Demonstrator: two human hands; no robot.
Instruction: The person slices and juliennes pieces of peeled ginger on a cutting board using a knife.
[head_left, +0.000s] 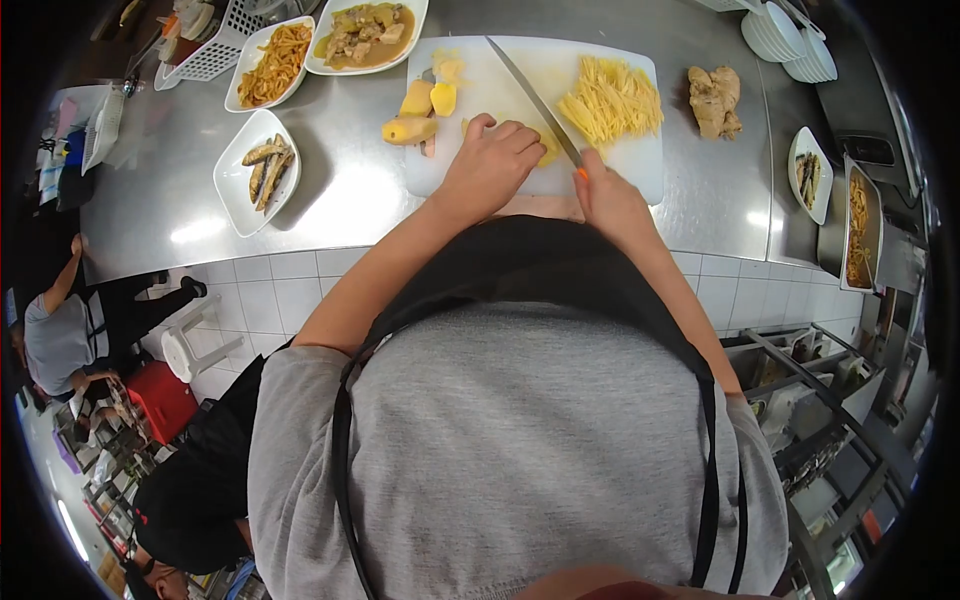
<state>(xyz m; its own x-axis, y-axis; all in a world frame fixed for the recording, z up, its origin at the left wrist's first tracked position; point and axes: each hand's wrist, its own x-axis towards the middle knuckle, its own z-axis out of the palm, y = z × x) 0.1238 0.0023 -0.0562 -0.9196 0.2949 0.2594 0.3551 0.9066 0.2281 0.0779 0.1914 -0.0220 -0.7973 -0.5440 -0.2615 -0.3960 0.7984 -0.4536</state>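
My right hand (607,196) is wrapped round the handle of a long knife (535,100), whose blade points up and left over the white cutting board (505,62). My left hand (491,163) rests on the board with fingers bent, on a yellow piece of ginger (547,147) beside the blade. A pile of yellow ginger strips (612,100) lies to the right of the knife. Peeled ginger chunks (410,130) and a few slices (449,66) sit at the board's left side. What is under my left fingers is mostly hidden.
Left of the board stand dishes of fish (268,172), noodles (276,66) and stew (362,38). Whole ginger (714,102), another fish dish (809,175), a metal tray (858,225) and stacked bowls (775,35) are at the right. Other people (62,340) are at the far left.
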